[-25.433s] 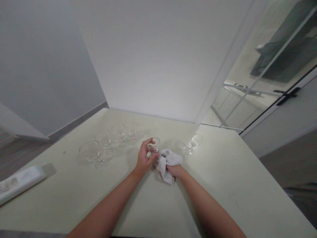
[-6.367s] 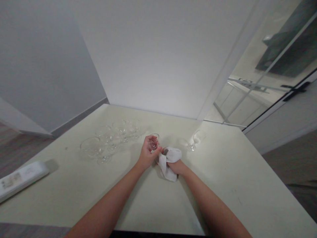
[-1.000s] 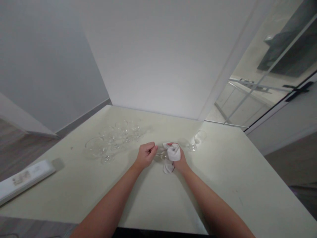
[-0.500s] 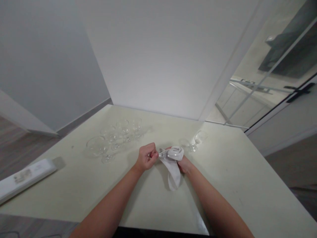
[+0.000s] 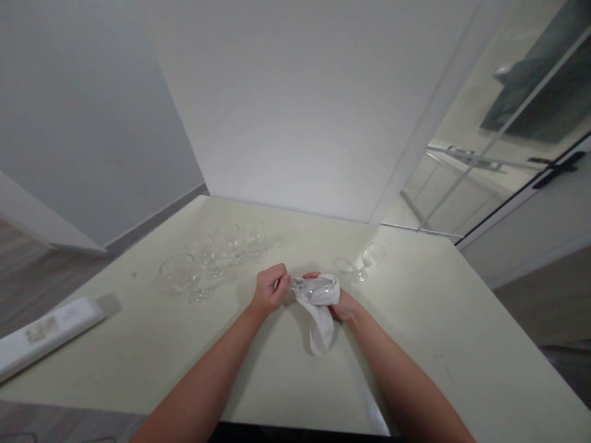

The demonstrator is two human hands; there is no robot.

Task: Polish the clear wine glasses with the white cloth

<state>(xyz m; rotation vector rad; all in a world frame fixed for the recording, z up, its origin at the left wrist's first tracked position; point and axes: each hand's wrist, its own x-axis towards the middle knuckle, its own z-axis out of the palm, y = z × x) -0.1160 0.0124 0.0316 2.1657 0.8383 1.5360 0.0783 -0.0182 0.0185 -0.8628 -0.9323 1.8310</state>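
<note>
My left hand is closed around the stem end of a wine glass tipped on its side above the table. Around the bowl of that glass my right hand grips a white cloth, whose loose end hangs down. Most of my right fingers are hidden behind cloth and glass. The base of the held glass is covered by my left fist. One more stemmed glass stands just beyond my right hand.
Several clear stemmed glasses stand on the left of the pale table, with one glass nearest me. A long white box lies at the left edge. Behind the table is a white wall; a glass-paned door is at the right.
The cloth and the glass bowl have turned slightly in my right hand, so more of the clear bowl shows. My left hand has shifted a little to the left.
</note>
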